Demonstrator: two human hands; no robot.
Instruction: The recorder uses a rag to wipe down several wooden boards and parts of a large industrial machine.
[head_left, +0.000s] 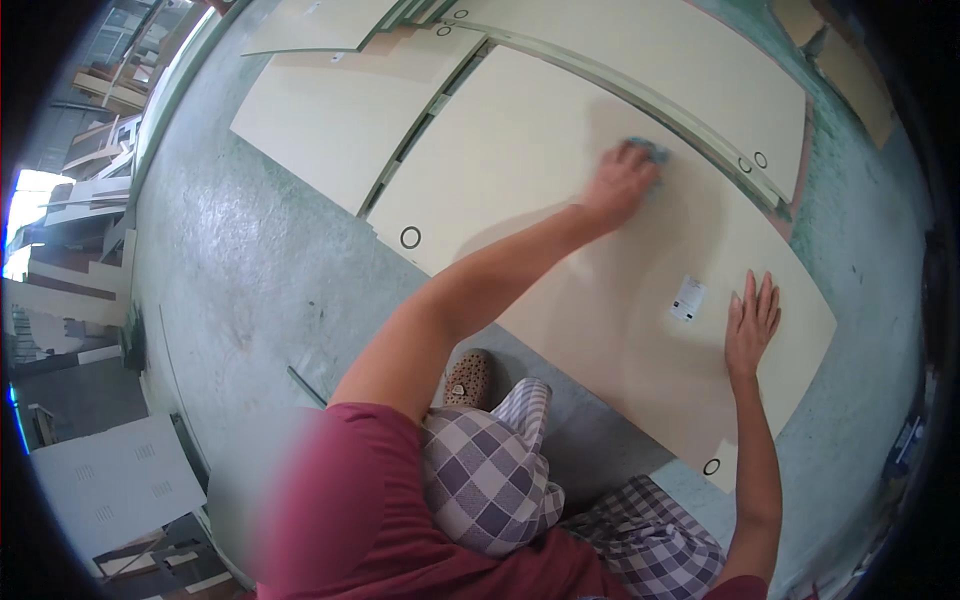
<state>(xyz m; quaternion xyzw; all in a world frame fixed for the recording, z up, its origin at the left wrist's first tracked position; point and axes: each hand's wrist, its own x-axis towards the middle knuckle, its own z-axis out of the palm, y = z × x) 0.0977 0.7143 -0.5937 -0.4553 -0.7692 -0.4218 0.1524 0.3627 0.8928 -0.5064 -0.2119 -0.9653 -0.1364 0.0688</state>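
In front of me lies a large cream panel (pixel 560 240) with a dark ring mark near its corners. My left hand (pixel 618 185) is closed over a bluish rag (pixel 650 150) and presses it on the panel's far half. Most of the rag is hidden under my fingers, and the hand is slightly smeared. My right hand (pixel 752 325) lies flat on the panel's right end, fingers stretched out and holding nothing. Between my hands, nearer the right one, a small white label (pixel 688 298) is on the panel.
More cream panels lie beside it, one on the left (pixel 330 120) and one along the far side (pixel 640 50). Cardboard (pixel 850 75) is at the far right. Boards and scraps (pixel 80 240) are piled along the left. A thin dark strip (pixel 306 386) lies on the grey-green floor (pixel 250 290).
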